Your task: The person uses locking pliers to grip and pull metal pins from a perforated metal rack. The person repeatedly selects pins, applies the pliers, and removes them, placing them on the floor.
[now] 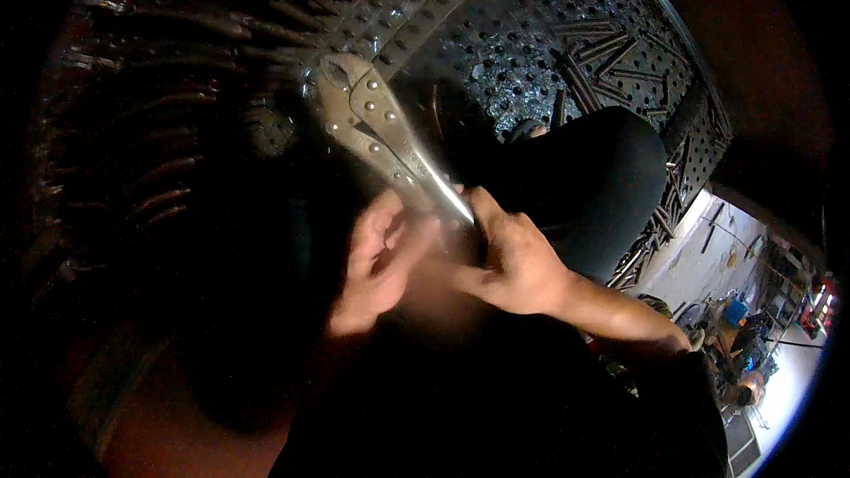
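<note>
Steel locking pliers (376,115) point up and away from me, slanting to the left, with their riveted jaw head at the far end. My right hand (518,261) is closed around the right side of the handles. On the left, my left hand (376,257) has its fingers curled against the lower handle area, partly smeared by motion. The handle ends are hidden by my hands and blur. Beyond the jaws lies a dark metal plate (416,13) with rows of holes.
Many thin metal tubes (266,26) project along the dark left side. Loose metal rods (611,62) lie on the perforated plate at the upper right. My dark-clothed knee (611,177) is beside my right hand. A bright floor (708,248) with workshop clutter shows at the lower right.
</note>
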The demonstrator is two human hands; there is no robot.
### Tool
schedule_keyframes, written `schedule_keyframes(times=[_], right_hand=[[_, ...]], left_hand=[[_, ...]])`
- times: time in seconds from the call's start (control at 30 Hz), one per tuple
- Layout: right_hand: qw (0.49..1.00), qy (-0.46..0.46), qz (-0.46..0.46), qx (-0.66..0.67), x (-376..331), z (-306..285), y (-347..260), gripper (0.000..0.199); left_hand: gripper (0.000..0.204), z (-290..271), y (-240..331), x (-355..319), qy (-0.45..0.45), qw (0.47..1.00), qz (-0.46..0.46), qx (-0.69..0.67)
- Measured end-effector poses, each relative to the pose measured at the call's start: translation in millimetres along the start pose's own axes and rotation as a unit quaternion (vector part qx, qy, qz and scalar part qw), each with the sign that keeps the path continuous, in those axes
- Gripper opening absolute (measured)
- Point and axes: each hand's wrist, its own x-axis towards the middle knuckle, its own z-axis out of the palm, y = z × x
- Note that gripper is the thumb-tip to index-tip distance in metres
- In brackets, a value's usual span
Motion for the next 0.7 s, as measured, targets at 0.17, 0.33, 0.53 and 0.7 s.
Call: schedule_keyframes(times=[0.17, 0.33, 0.53, 0.7], right_hand=[[0.802, -0.246, 0.216, 0.499, 5.7, -6.7, 26.2, 0.071], [0.817, -0.258, 0.224, 0.464, 5.2, -0.2, 32.4, 0.081], [0.890, -0.106, 0.203, 0.394, 3.8, 10.0, 9.3, 0.073], [0.877, -0.054, 0.285, 0.382, -0.4, 26.3, 10.5, 0.078]], left_hand=[[0.045, -6.5, 4.3, 1.0, -0.051, 0.998, 0.026, -0.021], [0.043, -13.3, 8.1, 0.8, -0.079, 0.996, 0.030, -0.008], [0.039, -13.8, 4.3, 2.3, -0.081, 0.996, 0.033, -0.001], [0.042, -9.8, -4.4, -2.7, -0.010, 1.000, 0.016, 0.003]])
